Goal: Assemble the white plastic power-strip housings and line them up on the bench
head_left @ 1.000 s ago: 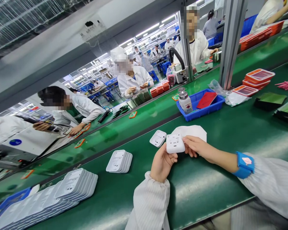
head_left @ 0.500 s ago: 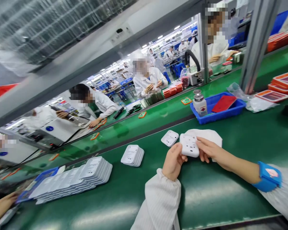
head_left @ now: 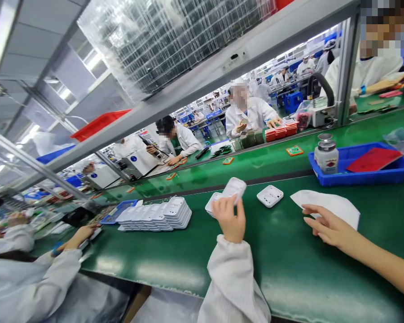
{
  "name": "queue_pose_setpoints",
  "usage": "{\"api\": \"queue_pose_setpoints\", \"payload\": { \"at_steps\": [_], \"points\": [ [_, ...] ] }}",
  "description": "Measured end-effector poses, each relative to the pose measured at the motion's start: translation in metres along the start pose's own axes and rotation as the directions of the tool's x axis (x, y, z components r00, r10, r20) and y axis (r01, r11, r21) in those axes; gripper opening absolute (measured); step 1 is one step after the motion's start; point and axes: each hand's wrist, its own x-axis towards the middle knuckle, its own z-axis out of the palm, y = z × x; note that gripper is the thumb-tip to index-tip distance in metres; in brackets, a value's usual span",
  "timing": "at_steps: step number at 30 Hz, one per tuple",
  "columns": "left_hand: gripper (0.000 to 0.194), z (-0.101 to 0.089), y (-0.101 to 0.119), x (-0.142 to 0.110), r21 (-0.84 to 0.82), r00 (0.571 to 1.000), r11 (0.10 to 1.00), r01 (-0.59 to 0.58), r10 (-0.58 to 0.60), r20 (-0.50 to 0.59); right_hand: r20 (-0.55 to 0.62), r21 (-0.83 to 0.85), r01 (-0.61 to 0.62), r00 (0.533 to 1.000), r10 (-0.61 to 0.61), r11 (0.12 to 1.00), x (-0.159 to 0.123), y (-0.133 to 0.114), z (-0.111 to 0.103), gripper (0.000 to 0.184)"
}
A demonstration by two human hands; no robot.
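Stacks (head_left: pixel 155 218) of white shells lie farthest left on the green bench (head_left: pixel 148 258). The small pile (head_left: pixel 210 206) comes next, just beyond my left hand (head_left: pixel 230 220), the nearer one, which grips a tilted shell (head_left: pixel 234 187), its long axis slanting up rightward; whether shell and pile touch, I can't tell. A loose shell (head_left: pixel 270 196) lies between my hands. My right hand (head_left: pixel 333 229), seemingly empty, fingers extended, is at the white cloth (head_left: pixel 336 202).

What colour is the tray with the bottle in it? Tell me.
The tray is blue; it shows best in the head view, at the right.
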Motion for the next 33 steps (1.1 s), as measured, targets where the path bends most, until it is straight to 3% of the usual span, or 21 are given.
{"api": "queue_pose_setpoints", "payload": {
  "at_steps": [4, 8, 13, 16, 20, 27, 33],
  "points": [
    [0.015, -0.032, -0.026, 0.011, 0.210, 0.993, 0.978, 0.006, 0.019, -0.118, 0.041, -0.046, 0.051, 0.998, -0.049, 0.998, -0.001, 0.001, 0.000, 0.059],
    [0.021, -0.040, -0.044, 0.015, 0.325, 0.989, 0.945, 0.032, 0.016, -0.146, 0.065, -0.094, 0.053, 0.997, -0.047, 0.994, -0.003, -0.003, 0.001, 0.054],
    [0.082, -0.040, -0.059, 0.016, 0.328, 0.974, 0.936, 0.129, -0.058, -0.219, 0.057, -0.171, 0.122, 0.992, -0.114, 0.978, -0.003, -0.010, -0.003, 0.050],
    [0.096, -0.044, -0.073, 0.014, 0.271, 0.973, 0.944, 0.187, -0.139, -0.187, 0.064, -0.241, 0.157, 0.987, -0.146, 0.958, -0.004, -0.015, -0.005, 0.046],
    [0.092, -0.060, -0.090, 0.011, 0.241, 0.971, 0.947, 0.212, -0.176, -0.163, 0.097, -0.279, 0.193, 0.980, -0.173, 0.941, -0.006, -0.016, -0.006, 0.037],
    [0.084, -0.107, -0.111, 0.017, 0.255, 0.934, 0.934, 0.250, -0.163, -0.319, 0.154, -0.333, 0.270, 0.961, -0.230, 0.904, -0.007, -0.013, -0.004, 0.030],
    [0.064, -0.116, -0.119, 0.020, 0.342, 0.916, 0.908, 0.242, -0.098, -0.389, 0.206, -0.398, 0.321, 0.944, -0.257, 0.859, -0.007, -0.012, -0.004, 0.024]
  ]
}}
